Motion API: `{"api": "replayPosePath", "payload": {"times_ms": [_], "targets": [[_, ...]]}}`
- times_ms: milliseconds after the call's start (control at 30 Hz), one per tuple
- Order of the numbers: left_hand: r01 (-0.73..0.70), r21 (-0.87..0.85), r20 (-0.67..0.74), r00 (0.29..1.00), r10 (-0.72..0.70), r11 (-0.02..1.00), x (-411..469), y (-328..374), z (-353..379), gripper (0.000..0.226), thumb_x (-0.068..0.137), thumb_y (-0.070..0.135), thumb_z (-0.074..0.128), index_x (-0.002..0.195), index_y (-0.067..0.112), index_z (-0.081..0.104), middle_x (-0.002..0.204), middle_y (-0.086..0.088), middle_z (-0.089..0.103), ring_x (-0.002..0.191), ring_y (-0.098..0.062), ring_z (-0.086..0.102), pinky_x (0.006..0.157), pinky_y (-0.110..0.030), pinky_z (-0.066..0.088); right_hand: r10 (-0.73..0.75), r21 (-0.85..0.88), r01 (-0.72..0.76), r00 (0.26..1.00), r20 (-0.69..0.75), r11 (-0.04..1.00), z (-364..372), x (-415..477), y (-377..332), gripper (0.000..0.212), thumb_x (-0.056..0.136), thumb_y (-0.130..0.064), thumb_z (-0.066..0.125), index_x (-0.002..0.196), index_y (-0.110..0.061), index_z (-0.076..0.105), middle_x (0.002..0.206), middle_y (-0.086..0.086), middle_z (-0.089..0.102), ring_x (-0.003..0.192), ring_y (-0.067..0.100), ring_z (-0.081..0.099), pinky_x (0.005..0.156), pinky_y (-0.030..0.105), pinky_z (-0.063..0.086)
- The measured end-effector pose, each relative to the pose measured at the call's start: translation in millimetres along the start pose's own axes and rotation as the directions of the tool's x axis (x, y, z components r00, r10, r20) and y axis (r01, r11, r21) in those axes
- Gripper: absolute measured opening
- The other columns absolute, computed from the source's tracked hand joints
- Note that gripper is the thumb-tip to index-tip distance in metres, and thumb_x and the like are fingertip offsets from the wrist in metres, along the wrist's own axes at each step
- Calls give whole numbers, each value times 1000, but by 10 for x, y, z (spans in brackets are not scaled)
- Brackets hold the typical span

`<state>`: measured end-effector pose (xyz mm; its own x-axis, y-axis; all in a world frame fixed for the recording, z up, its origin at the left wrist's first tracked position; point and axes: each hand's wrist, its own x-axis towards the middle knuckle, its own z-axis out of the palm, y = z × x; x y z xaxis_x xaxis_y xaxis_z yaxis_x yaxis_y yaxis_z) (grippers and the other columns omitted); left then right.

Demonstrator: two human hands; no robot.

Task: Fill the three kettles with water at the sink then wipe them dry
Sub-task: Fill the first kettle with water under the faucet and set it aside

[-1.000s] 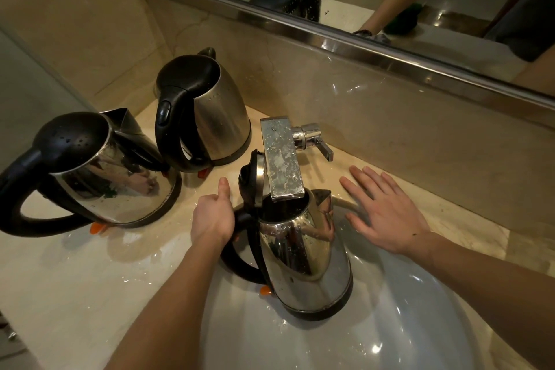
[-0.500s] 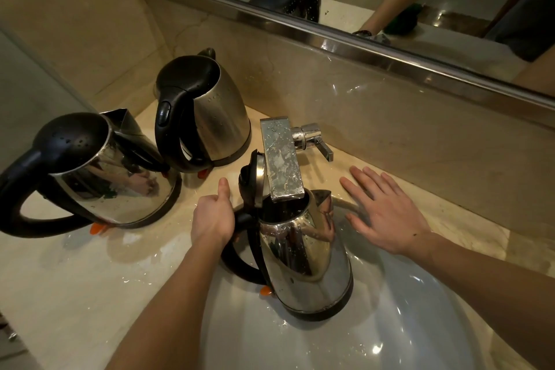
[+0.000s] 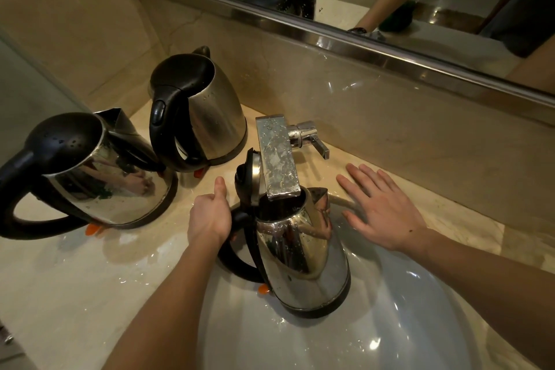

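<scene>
Left hand [image 3: 210, 216] grips handle of kettle [image 3: 300, 252], thumb up; it stands upright in sink [image 3: 405, 324] just right of that hand, lid open, mouth under spout [image 3: 277, 156]. Right hand [image 3: 384, 213] flat, fingers spread, holding nothing; tap lever [image 3: 319, 146] just ahead-left of its fingertips, so nearer to it.

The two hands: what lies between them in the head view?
In the head view, the open-lidded kettle stands between the left hand and the right hand, under the faucet spout.
</scene>
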<state>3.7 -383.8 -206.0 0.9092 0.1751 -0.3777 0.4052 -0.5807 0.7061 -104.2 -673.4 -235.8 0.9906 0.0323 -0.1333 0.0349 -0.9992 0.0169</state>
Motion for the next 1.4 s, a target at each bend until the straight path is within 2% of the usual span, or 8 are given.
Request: {"api": "replayPosePath", "payload": {"times_ms": [167,400,700,1233,1400], "targets": [[-9,-10,-2,1000,9,1000,-16,15,-3,60,103,54,27,70,9,49,68,-10,51,67,-23,53,77,-39,43,-1,1,1,1000,2,1000,6,2,4,69,93,-59,23,154,-27,20,162,5,20,149,25,18,117,44,11],[-4,-26,3,1000,4,1000,0,-13,-6,61,102,57,28,67,10,45,68,-12,52,70,-30,58,85,-50,51,0,-6,0,1000,-2,1000,1,1,-6,68,94,-59,24,154,-26,22,160,6,24,148,26,22,116,44,13],[-17,-4,-9,1000,17,1000,-24,24,-2,59,103,53,27,68,9,43,66,-11,47,66,-24,50,73,-38,40,-2,-3,2,1000,0,1000,-6,-3,-9,69,94,-60,20,155,-27,18,162,6,19,149,25,17,117,44,11],[-2,-10,-11,1000,2,1000,-28,30,-4,56,104,53,28,66,13,42,65,-7,47,63,-21,48,71,-35,37,9,5,-9,1000,12,1000,-2,6,-3,71,94,-64,7,155,-29,14,163,4,16,149,23,14,117,45,12],[-12,-10,-6,1000,12,1000,-25,21,-4,56,104,53,28,66,14,43,63,-5,47,62,-20,48,70,-35,39,14,-7,-13,1000,21,1000,2,10,-6,70,95,-63,11,155,-29,15,162,4,16,149,23,14,117,44,12]]}}
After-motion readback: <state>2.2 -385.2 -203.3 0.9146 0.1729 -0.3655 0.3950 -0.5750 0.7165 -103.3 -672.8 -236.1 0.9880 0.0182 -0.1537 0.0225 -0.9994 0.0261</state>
